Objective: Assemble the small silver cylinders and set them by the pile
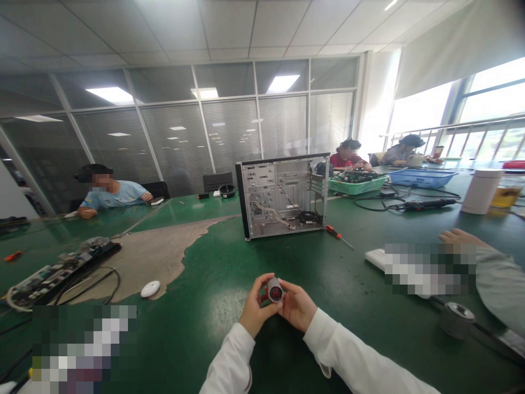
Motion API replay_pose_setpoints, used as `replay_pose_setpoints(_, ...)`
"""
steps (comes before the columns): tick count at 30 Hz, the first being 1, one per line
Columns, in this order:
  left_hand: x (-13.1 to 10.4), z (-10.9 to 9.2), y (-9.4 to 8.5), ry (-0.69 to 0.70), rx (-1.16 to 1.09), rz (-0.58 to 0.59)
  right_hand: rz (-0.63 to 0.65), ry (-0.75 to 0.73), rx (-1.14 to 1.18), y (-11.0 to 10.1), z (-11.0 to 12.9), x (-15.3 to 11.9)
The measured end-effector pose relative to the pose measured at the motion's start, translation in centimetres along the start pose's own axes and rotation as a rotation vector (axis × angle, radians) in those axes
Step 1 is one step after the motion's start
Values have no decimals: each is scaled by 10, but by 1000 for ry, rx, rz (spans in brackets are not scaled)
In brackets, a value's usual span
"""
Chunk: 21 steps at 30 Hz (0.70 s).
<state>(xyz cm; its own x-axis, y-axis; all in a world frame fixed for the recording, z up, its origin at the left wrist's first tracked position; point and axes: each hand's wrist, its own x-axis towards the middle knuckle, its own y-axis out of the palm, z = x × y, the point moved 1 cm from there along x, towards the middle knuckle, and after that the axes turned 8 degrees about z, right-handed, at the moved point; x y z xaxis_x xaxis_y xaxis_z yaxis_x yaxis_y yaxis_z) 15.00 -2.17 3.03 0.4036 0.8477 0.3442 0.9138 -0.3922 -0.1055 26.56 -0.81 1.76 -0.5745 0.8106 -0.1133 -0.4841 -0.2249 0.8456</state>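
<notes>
Both hands hold a small grey cylinder (275, 290) above the green tabletop; its round end faces me and looks dark and reddish inside, too small to make out. My left hand (256, 309) grips it from the left with thumb and fingers. From the right, my right hand (298, 306) closes its fingertips on the cylinder's side. Beyond the hands stands an open computer case (283, 197), its bare metal inside showing with loose cables at the bottom. A screwdriver (338, 235) with an orange and black handle lies beside the case's right corner.
Left are a circuit-board assembly (69, 268) with cables and a white oval object (150, 289). At right, another person's hand (461, 241) rests near a blurred white device. Green (361, 187) and blue baskets (422, 178), black cables and a white bottle (482, 191) stand farther back. Other people sit around.
</notes>
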Motion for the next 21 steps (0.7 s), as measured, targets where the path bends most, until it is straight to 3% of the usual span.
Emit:
replay_pose_setpoints(10, -2, -20, 10, 52, 430, -299, -47, -93, 57, -2, 4, 1)
replay_pose_setpoints(16, -3, -24, 8, 137, 611, -332, -75, -158, 48, -5, 2, 2)
replay_pose_setpoints(21, -4, -20, 6, 125, 661, -350, -93, -204, 39, -9, 1, 3)
